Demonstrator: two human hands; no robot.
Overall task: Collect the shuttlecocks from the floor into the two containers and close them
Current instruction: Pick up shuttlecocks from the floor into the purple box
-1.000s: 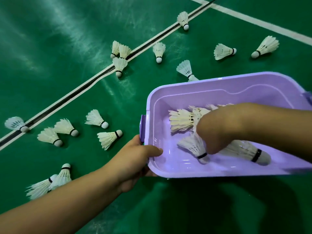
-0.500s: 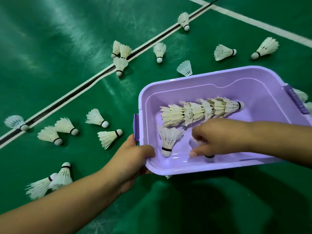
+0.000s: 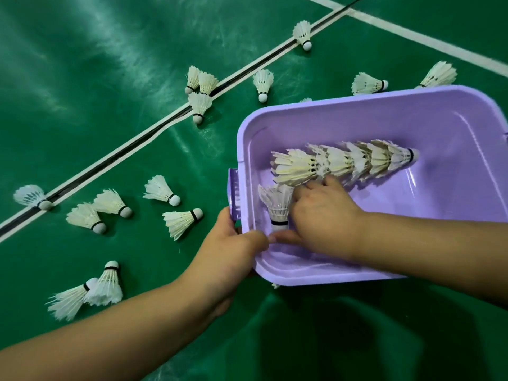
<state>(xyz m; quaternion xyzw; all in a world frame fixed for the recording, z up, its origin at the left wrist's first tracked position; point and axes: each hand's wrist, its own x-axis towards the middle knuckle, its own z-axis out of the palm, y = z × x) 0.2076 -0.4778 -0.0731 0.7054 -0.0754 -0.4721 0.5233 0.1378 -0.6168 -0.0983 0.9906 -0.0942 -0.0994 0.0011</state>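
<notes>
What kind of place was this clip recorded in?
Most likely an indoor badminton court: a glossy green sports floor with white court lines and many feather shuttlecocks scattered on it. A purple container holds a nested row of shuttlecocks.

badminton court, green floor (image 3: 96, 78), white boundary lines (image 3: 412, 37)

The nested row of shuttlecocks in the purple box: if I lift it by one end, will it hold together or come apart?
The nested row of shuttlecocks probably sags or separates: they look only loosely slotted, and the row already curves. Feather skirts look thin and splayed, so likely light and easily crushed. Supporting both ends seems safer; the right hand is beside it, in the purple box.
</notes>
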